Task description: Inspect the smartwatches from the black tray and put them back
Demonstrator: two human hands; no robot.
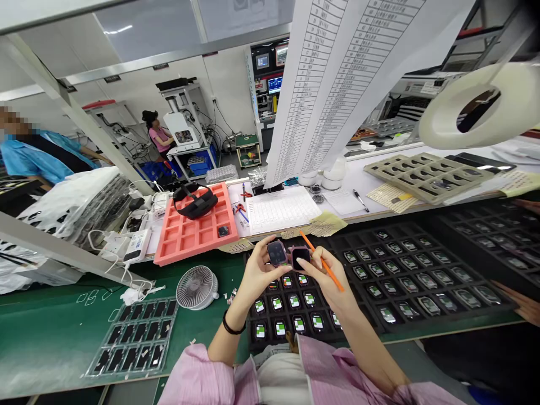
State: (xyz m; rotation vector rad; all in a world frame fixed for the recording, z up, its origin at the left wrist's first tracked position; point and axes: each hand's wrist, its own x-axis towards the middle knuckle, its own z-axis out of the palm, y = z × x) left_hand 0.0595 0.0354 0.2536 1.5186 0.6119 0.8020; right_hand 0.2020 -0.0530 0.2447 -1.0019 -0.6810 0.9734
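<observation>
Two bare hands meet mid-view above a workbench. The left hand (258,269), fingers curled, pinches a rounded-square watch body with a dark glass face (277,253). The right hand (327,284), also partly closed, grips a second dark watch body with a pinkish rim (301,257), its thumb on the glass; a slim orange stick (333,275) is tucked slantwise in the same grasp. The two watch bodies sit close, side by side.

From them, at 6 o'clock, a black tray (268,317) holds watches with green-and-white screens. At 3 o'clock, another black tray (363,239) carries more watches. Between 9 and 10 o'clock lies a coral-pink compartment tray (188,243); between 8 and 9, a round grey fan (197,287). At 12 o'clock rests a white printed sheet (287,209).
</observation>
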